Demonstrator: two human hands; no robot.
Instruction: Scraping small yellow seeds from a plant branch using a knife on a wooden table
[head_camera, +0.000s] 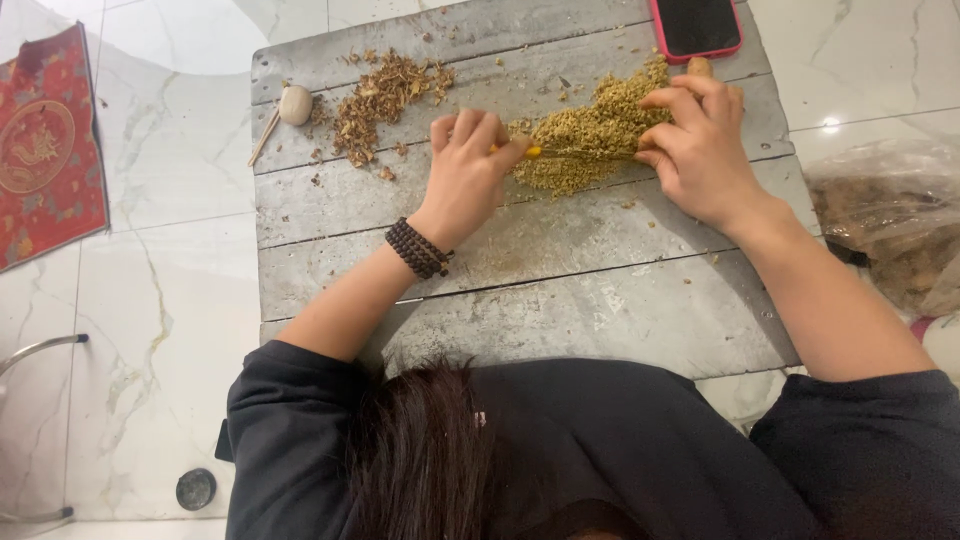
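Step in hand looks like picking through the greenish-yellow pile of dried plant bits (590, 135) on the grey plank bench (520, 280). Left hand (470, 165) has its grip closed on a thin yellow stick (530, 152), pinched between thumb and curled fingers, tip poking into the near-left edge of the pile. Right hand (700, 140) sits on the pile's right end, fingers bent and bunched down on the material; can't tell if it's actually holding a clump or just pressing it flat. Pile lies far-centre on the bench, just below a phone in a red case (697, 28) at the far edge. A second, browner heap (385, 100) sits well apart to the left, with a small round pale knob on a stick (293, 105) beside it. Judgement: sorting is mid-way, the green pile being much the larger. The next move calls for fine stick control while the right hand steadies the pile so it doesn't scatter. Pose: both forearms reach forward from dark sleeves, wrists low near the boards, left wrist wearing a dark bead bracelet (418, 248), hands angled in toward each other.
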